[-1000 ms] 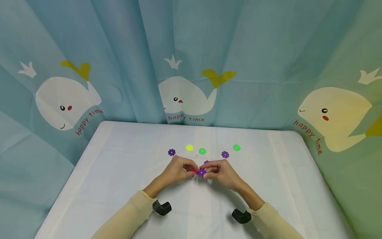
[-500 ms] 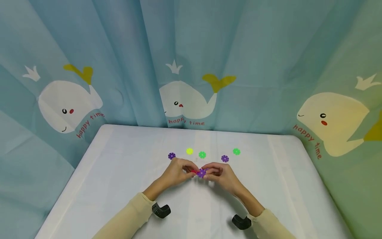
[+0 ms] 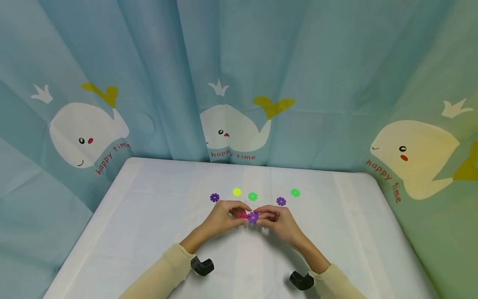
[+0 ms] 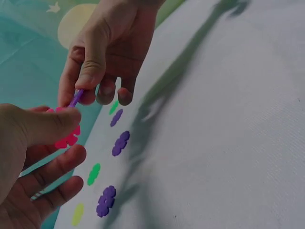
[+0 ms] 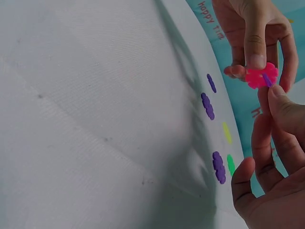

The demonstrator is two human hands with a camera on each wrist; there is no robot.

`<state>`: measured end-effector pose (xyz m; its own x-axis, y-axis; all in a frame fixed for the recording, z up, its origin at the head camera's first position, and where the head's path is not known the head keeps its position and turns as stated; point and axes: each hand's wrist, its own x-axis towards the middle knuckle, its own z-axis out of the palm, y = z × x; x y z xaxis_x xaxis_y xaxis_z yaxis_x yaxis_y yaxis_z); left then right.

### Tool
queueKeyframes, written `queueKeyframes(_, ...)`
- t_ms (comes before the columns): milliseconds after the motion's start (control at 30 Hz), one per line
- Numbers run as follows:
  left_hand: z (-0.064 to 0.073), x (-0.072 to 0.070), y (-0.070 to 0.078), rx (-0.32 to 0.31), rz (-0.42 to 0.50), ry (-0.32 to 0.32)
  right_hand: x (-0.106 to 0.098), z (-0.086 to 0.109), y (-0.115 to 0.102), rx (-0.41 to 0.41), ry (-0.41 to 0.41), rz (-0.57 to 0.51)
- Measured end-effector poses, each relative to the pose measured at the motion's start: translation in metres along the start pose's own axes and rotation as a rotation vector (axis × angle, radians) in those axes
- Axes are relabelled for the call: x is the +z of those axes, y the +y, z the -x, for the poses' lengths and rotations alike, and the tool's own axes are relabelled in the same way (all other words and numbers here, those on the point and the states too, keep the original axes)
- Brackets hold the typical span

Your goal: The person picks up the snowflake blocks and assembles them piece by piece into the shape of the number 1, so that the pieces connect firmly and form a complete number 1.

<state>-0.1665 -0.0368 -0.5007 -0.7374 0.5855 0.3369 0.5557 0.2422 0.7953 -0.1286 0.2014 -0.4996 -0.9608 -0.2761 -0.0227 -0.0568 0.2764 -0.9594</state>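
My left hand (image 3: pixel 223 217) pinches a pink snowflake disc (image 5: pixel 255 78) between thumb and fingers, its face showing in the right wrist view. Facing it, my right hand (image 3: pixel 281 221) pinches a purple snowflake disc (image 3: pixel 253 217) by the edge. The two discs meet at their rims, the purple one at an angle across the pink; whether their slots are locked together I cannot tell. Both hands are raised above the white table (image 3: pixel 157 232). In the left wrist view, the purple disc (image 4: pixel 76 98) appears edge-on, and my left thumb covers part of the pink one.
Beyond the hands lie a dark purple disc (image 3: pixel 214 197), a yellow disc (image 3: pixel 237 192), a green disc (image 3: pixel 252 196), another purple disc (image 3: pixel 281 201) and another green disc (image 3: pixel 295 192). A third purple disc (image 4: pixel 120 143) shows in the wrist views. Whale-print curtains (image 3: pixel 321 83) hang behind.
The head view has tilted up slightly, so the scene sits lower. Both hands keep their grips on the discs, with a little more of the pink one showing.
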Motion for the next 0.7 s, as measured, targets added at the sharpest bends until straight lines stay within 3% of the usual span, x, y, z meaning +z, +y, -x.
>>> queueKeyframes(267,0.0017,0.0023,-0.0002,-0.061,0.003,0.021,0.0036,-0.0001,-0.0015,-0.029,0.002,-0.036)
queueKeyframes(467,0.0043,0.0028,-0.0014,-0.086,0.013,0.046,0.0062,0.0002,-0.0034,-0.026,-0.005,-0.047)
queueKeyframes(700,0.0054,0.0033,-0.0028,-0.095,0.025,0.033,0.0068,0.0009,-0.0023,-0.039,-0.018,-0.046)
